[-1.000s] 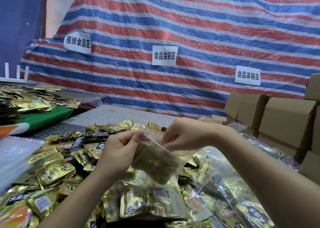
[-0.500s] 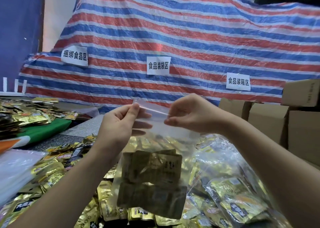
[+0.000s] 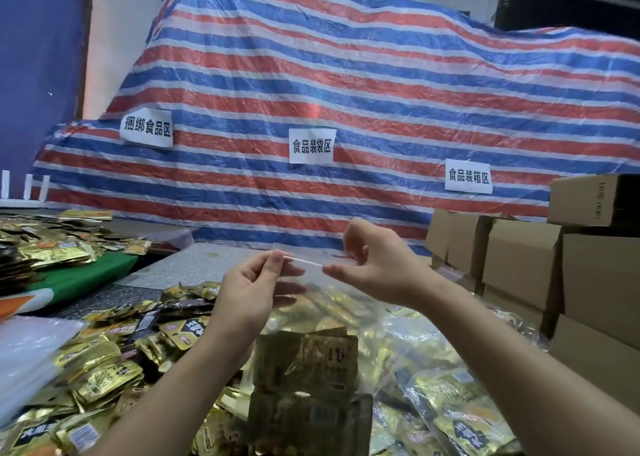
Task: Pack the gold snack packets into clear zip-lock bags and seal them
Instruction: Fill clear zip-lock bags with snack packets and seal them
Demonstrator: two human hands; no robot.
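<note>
A clear zip-lock bag (image 3: 308,317) hangs upright in front of me with gold snack packets (image 3: 311,369) stacked in its lower half. My left hand (image 3: 249,293) pinches the left end of the bag's zip strip between thumb and forefinger. My right hand (image 3: 374,268) pinches the strip a little further right. The white zip line runs taut between the two hands. Whether the strip is fully closed is hard to tell.
Loose gold packets (image 3: 100,379) cover the table at left. Filled clear bags (image 3: 460,410) lie at right. Brown cardboard boxes (image 3: 519,258) are stacked at the right edge. A striped tarp (image 3: 346,92) with paper labels hangs behind. A green mat (image 3: 86,275) bears another packet pile at far left.
The bag has been lifted from the pile and now hangs upright. Both hands rose with it, and they have drawn apart along the zip strip.
</note>
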